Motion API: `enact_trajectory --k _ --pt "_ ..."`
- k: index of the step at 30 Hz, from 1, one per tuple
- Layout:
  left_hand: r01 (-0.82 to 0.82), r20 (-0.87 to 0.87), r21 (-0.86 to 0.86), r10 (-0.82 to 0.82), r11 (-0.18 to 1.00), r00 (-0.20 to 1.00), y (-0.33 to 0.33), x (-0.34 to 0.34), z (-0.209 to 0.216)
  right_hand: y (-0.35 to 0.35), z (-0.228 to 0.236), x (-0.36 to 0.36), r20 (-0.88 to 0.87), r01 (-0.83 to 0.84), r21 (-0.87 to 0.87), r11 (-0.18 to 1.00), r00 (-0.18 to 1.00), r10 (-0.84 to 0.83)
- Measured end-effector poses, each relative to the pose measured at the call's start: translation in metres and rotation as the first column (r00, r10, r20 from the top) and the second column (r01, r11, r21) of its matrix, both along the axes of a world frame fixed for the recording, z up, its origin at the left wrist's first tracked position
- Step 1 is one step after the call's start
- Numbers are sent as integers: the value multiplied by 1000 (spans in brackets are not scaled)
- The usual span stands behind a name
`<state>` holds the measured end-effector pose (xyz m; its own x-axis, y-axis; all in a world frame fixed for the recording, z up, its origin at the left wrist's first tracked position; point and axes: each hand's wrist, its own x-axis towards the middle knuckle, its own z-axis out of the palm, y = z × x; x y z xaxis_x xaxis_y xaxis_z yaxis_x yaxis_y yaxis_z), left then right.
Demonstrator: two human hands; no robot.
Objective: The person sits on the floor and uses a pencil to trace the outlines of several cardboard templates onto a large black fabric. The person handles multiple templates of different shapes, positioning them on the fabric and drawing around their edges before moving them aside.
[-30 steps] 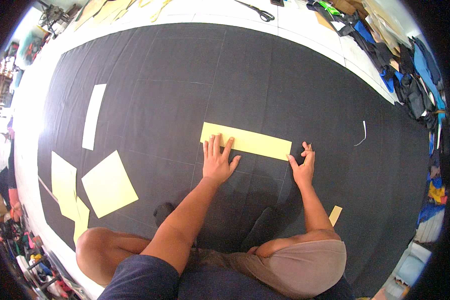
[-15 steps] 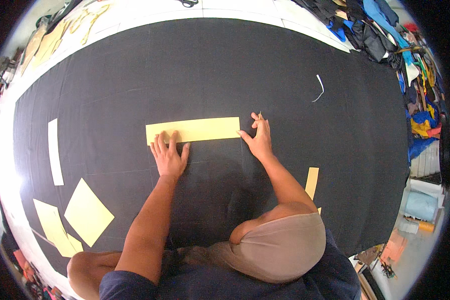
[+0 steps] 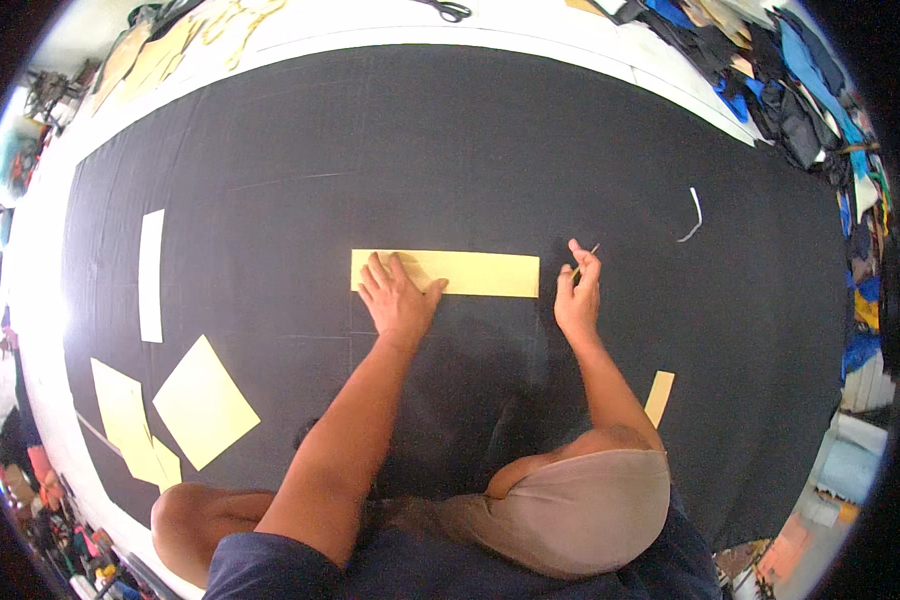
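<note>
A long yellow rectangular card piece [image 3: 490, 275] lies flat on a wide black cloth [image 3: 450, 130]. My left hand [image 3: 398, 305] rests on the card's left half, fingers spread and pressing down. Just off the card's right end is my right hand [image 3: 579, 300], closed in a pinch around a thin pencil [image 3: 595, 248] that points up and to the right. It looks slightly raised from the cloth. Faint pale lines show on the cloth below the card.
Several yellow card shapes [image 3: 207, 400] and a white strip [image 3: 151, 275] lie at left. At right are a narrow yellow strip [image 3: 659, 398], beside my bent knee [image 3: 590, 510], and a curled white scrap [image 3: 697, 215]. Black-handled scissors [image 3: 454, 11] and piled fabric [image 3: 805, 120] sit beyond the cloth.
My right hand has come away from the card's right end, where its thumb was touching. My left hand stays pressed on the card. The whole view has shifted slightly.
</note>
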<state>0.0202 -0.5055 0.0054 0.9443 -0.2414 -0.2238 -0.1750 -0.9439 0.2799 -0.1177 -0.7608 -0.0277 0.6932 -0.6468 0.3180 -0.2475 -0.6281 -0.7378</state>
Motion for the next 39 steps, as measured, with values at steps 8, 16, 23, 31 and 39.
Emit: enact_trajectory --k 8,16,23,31,39 --pt "-17 -45 70 20 997 999 0 4 4 75 49 125 -142 -399 389 831 865 482" --pt "-15 35 75 13 997 999 9 -5 -11 160 57 189 -183 -516 534 669 702 688" --pt "-23 41 56 21 998 999 7 -7 -21 179 33 191 -140 -544 504 671 715 685" --pt "-20 92 66 14 998 996 8 -9 -23 174 33 190 -150 -685 292 668 657 739" --pt "-56 64 -9 57 998 996 5 -6 -7 103 42 116 -286 -565 164 809 758 587"
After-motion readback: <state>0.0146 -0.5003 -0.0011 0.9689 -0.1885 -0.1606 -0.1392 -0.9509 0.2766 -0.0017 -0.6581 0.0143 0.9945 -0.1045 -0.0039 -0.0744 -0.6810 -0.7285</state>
